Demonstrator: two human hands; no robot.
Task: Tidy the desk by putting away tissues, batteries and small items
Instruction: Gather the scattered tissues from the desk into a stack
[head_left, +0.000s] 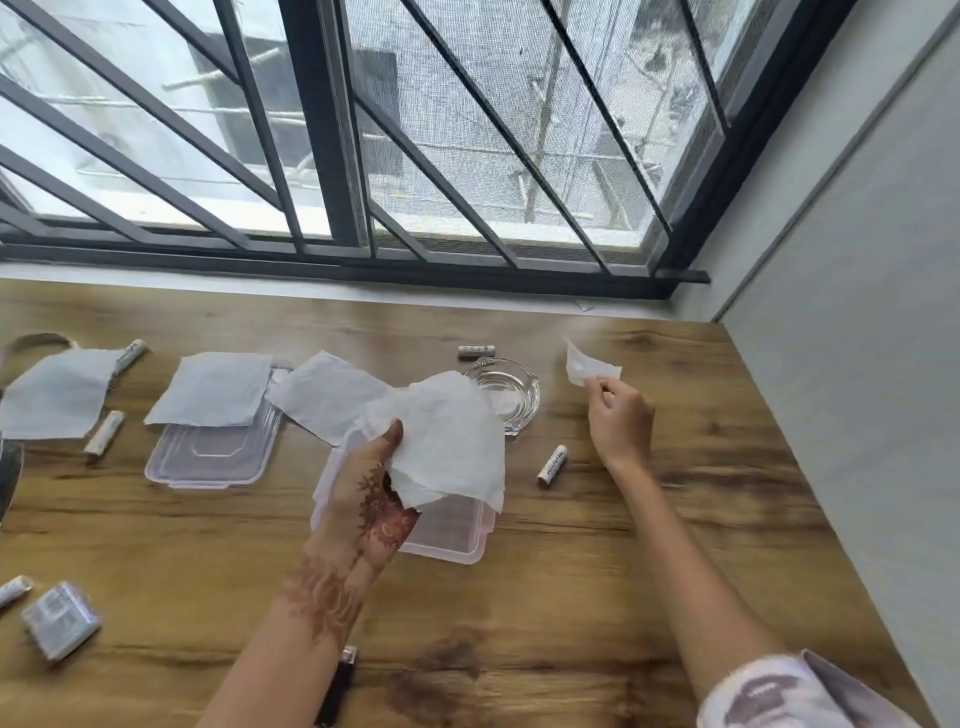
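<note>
Tissues (447, 441) bunched in left hand (371, 493) at centre, fingers pinching them over a box (447, 535); right hand (621, 421) at two o'clock pinches a scrap (589, 366). Battery (551, 466) between, lettering unreadable.

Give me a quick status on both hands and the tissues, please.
Left hand gripping bunched tissues above open container. Right hand pinching small tissue. Two tissues, several batteries on desk.
</note>
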